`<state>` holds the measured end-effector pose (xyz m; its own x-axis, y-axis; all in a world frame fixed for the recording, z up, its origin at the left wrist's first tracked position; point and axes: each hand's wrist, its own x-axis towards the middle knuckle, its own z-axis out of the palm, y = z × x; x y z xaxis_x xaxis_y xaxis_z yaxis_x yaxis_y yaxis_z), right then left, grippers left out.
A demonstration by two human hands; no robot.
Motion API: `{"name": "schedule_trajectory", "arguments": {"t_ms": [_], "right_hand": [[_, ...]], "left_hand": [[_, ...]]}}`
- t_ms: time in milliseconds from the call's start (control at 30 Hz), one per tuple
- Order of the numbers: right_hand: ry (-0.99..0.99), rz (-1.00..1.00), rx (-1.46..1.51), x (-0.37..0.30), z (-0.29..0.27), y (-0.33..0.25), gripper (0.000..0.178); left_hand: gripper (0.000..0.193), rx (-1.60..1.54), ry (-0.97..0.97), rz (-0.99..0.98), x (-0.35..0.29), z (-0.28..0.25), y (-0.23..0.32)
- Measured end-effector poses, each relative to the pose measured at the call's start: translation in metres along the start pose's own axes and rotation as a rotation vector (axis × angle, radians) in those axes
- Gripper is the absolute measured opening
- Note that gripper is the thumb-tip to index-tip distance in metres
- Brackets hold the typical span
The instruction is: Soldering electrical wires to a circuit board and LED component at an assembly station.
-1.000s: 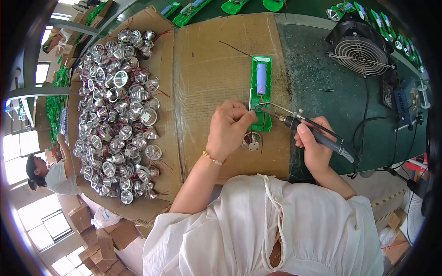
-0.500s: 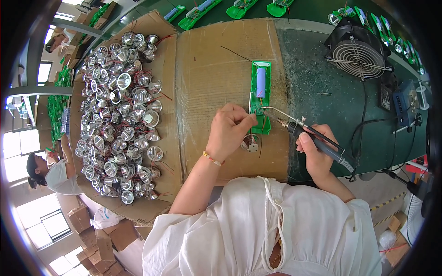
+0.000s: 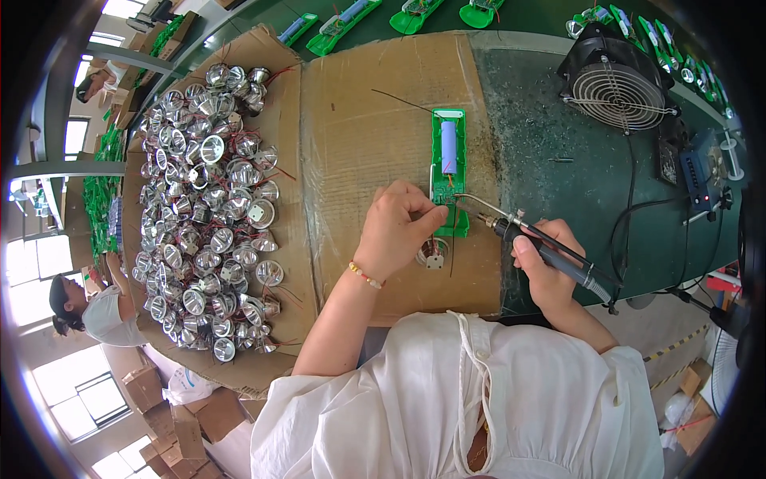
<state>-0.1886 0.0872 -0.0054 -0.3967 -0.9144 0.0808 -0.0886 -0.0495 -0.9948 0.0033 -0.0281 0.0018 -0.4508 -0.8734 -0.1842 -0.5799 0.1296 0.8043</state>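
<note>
A dark green table (image 3: 535,215) carries the work, with a sheet of brown cardboard (image 3: 371,120) over part of it. On the cardboard lies a narrow green casing (image 3: 437,144), a purple battery cell (image 3: 448,149) in its upper half. The right hand (image 3: 550,259) is clamped around a soldering iron (image 3: 550,254), its tip near the casing's circuit board. The left hand (image 3: 399,227) is at the casing's left edge, thumb and forefinger drawn close; whether this grip pinches a wire cannot be told. A silvery reflector (image 3: 434,254) lies just below. Further left, a heap of reflectors (image 3: 199,231) fills a cardboard tray (image 3: 289,120). A black fan (image 3: 618,92) and a blue unit (image 3: 700,176) stand to the right. In the room, another person (image 3: 112,318) sits beyond the heap, near bright windows (image 3: 84,395) and stacked cartons (image 3: 183,439).
</note>
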Motion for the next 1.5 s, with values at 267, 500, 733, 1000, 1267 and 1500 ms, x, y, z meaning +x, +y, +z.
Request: {"name": "schedule_trajectory", "arguments": {"t_ms": [267, 500, 733, 1000, 1267, 1500], "right_hand": [[0.056, -0.031, 0.077, 0.000, 0.004, -0.003, 0.015], [-0.031, -0.140, 0.055, 0.004, -0.008, -0.004, 0.013], [0.127, -0.077, 0.057, 0.010, -0.024, 0.010, 0.018], [0.149, -0.143, -0.010, 0.028, -0.048, 0.018, 0.017], [0.096, 0.002, -0.108, 0.032, -0.051, 0.021, 0.016], [-0.037, 0.069, -0.013, 0.038, -0.058, 0.012, 0.019]], "left_hand": [[0.017, -0.028, 0.015, -0.002, 0.003, 0.000, -0.002], [0.017, -0.041, 0.069, 0.026, 0.001, 0.002, -0.001], [0.011, 0.112, 0.155, 0.154, -0.010, 0.009, 0.002], [0.012, 0.070, 0.194, 0.048, -0.017, 0.004, 0.011], [0.019, 0.372, 0.006, 0.239, 0.126, 0.003, 0.078], [0.033, 0.305, 0.383, 0.501, 0.308, 0.041, 0.124]]}}
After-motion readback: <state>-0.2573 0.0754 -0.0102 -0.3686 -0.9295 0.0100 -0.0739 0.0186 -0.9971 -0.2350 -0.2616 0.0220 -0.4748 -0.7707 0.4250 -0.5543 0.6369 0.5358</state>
